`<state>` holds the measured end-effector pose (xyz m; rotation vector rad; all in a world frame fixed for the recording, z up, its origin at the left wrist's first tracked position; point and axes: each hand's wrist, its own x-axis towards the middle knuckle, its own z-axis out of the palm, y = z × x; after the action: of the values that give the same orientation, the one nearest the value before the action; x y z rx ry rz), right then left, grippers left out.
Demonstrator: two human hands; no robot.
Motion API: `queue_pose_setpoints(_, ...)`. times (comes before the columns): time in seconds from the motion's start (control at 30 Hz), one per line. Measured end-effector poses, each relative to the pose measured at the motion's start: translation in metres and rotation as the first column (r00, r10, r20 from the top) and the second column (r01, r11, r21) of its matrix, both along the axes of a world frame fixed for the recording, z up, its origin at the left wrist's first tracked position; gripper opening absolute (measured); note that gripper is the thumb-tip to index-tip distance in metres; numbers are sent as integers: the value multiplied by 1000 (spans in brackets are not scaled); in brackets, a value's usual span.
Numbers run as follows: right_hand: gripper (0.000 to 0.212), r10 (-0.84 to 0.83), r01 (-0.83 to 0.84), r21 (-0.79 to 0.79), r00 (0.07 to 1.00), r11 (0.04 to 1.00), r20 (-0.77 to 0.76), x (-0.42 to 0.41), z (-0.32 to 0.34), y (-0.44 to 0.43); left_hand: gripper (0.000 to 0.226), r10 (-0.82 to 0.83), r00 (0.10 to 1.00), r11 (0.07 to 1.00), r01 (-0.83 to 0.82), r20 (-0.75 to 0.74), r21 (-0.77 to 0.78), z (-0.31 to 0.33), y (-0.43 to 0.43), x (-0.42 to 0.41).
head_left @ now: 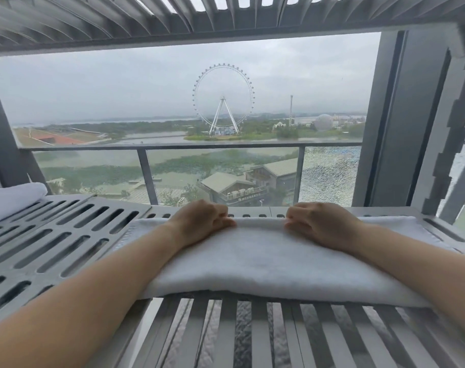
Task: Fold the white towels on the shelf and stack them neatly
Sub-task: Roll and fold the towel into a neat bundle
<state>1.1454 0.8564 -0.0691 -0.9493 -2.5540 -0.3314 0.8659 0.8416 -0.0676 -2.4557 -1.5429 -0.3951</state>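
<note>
The left hand [203, 223] and right hand [317, 223], both curled and pinching the far edge of the towel [265, 261], sit side by side near its middle, the towel lying long axis left-to-right on the shelf [66, 235].

A Ferris wheel [223, 98] is seen through the window, beyond a glass railing [157, 149]. A domed building [323, 122] stands to its right. A grey-roofed house [248, 183] lies below, beside water [151, 139].
</note>
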Motion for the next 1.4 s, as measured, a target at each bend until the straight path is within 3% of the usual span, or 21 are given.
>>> queue_pose_setpoints(0.13,35,-122,121,-142,993,983,-2,10,9,8,30,-35,996,998,31,80,51,9,-4,-6)
queue_pose_setpoints(0.33,36,-208,213,-66,975,975,82,3,6,10,32,-43,999,994,44,-11,101,0,-12,-5)
queue_pose_setpoints(0.43,33,-123,124,-37,992,992,35,-4,9,7,28,-93,995,995,91,45,47,8,-19,-18)
queue_pose_setpoints(0.53,28,2,-10,-148,999,989,-55,-29,9,1,26,-60,997,996,62,40,-60,12,-24,-38)
queue_pose_setpoints(0.67,29,35,-57,-277,996,959,-82,-66,3,1,30,56,981,973,-11,188,-232,8,-27,-56)
queue_pose_setpoints(0.83,27,-30,-17,-269,985,963,-170,-81,-12,4,39,-24,971,994,49,239,-98,-9,-31,-60)
queue_pose_setpoints(0.97,22,-27,-16,-253,986,967,-166,-79,-12,4,18,-58,979,998,56,194,17,-10,-29,-60)
queue_pose_setpoints(1.17,22,71,-103,-181,982,978,-175,-77,-1,7,23,4,994,999,-10,108,49,5,-24,-53)
queue_pose_setpoints(1.3,24,19,-58,-155,971,986,-240,-76,1,10,32,90,991,994,-84,-103,64,16,-16,-49)
queue_pose_setpoints(1.4,28,-11,-14,-130,983,991,-183,-78,1,9,45,41,975,993,-14,-221,121,13,-18,-52)
